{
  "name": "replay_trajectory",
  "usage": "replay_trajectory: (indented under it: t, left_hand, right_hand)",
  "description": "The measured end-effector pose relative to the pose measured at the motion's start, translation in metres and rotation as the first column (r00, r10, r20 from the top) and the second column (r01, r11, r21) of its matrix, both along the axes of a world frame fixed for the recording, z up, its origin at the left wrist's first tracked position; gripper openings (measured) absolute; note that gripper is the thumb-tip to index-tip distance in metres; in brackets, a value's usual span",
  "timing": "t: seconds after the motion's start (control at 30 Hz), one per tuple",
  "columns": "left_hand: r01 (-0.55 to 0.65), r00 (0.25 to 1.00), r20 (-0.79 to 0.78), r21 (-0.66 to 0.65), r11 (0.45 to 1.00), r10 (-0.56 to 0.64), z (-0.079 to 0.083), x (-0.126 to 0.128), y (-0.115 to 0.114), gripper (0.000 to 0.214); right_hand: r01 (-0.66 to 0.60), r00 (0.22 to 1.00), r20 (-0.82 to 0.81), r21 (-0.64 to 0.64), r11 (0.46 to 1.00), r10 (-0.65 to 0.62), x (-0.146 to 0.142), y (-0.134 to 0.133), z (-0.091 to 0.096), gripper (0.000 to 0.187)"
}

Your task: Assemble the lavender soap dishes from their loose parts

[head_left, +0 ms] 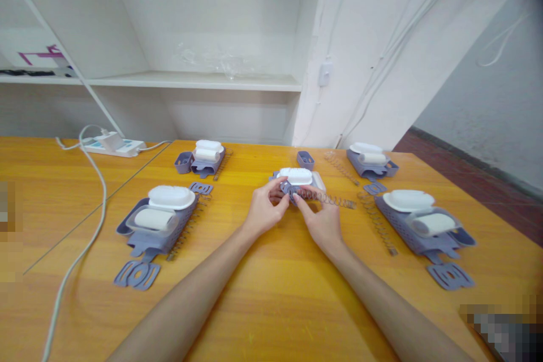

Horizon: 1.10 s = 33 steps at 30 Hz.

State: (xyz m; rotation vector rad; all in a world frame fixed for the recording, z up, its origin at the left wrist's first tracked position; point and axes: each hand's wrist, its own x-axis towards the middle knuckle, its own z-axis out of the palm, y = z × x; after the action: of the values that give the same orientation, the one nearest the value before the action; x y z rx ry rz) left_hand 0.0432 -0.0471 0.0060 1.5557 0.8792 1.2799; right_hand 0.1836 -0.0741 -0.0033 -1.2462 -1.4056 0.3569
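Observation:
Both my hands meet at the middle of the orange table [263, 294]. My left hand [265, 209] pinches a small purple plastic piece [289, 188]. My right hand [320, 220] pinches the near end of a long metal coil spring [328, 199] against that piece; the spring's other end lies on the table to the right. Just behind my fingers sits a purple holder with a white lid [297, 176] on top.
Several purple trays with white lids and white rolls lie around: near left [156, 220], far left [203, 159], far right [371, 161], near right [424, 223]. Loose springs [377, 220] and flat purple plates [136, 274] lie beside them. A power strip [112, 146] and white cable [91, 237] occupy the left.

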Motion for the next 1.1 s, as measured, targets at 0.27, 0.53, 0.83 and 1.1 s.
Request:
replay_trajectory:
  t: [0.27, 0.53, 0.83, 1.1]
  left_hand:
    - [-0.001, 1.000, -0.016, 0.024, 1.000, 0.002, -0.0012, 0.0000, 0.0010, 0.042]
    - [-0.003, 0.999, -0.041, 0.011, 1.000, 0.004, -0.0047, -0.0001, 0.0030, 0.041]
    - [-0.021, 0.995, -0.097, 0.028, 0.999, 0.024, -0.0071, 0.0000, 0.0045, 0.042]
    - [0.035, 0.993, -0.116, 0.032, 0.999, -0.032, -0.0036, -0.0009, 0.0025, 0.044]
  right_hand:
    - [0.007, 1.000, -0.004, -0.025, 1.000, -0.007, 0.0010, 0.0007, -0.0020, 0.032]
    - [-0.037, 0.996, 0.077, 0.000, 0.999, 0.037, 0.0004, 0.0011, 0.0007, 0.030]
    - [-0.082, 0.977, 0.198, 0.028, 0.996, 0.075, -0.0001, 0.0022, 0.0032, 0.026]
    - [-0.067, 0.982, 0.179, 0.000, 0.998, 0.065, 0.0017, 0.0023, 0.0017, 0.022]
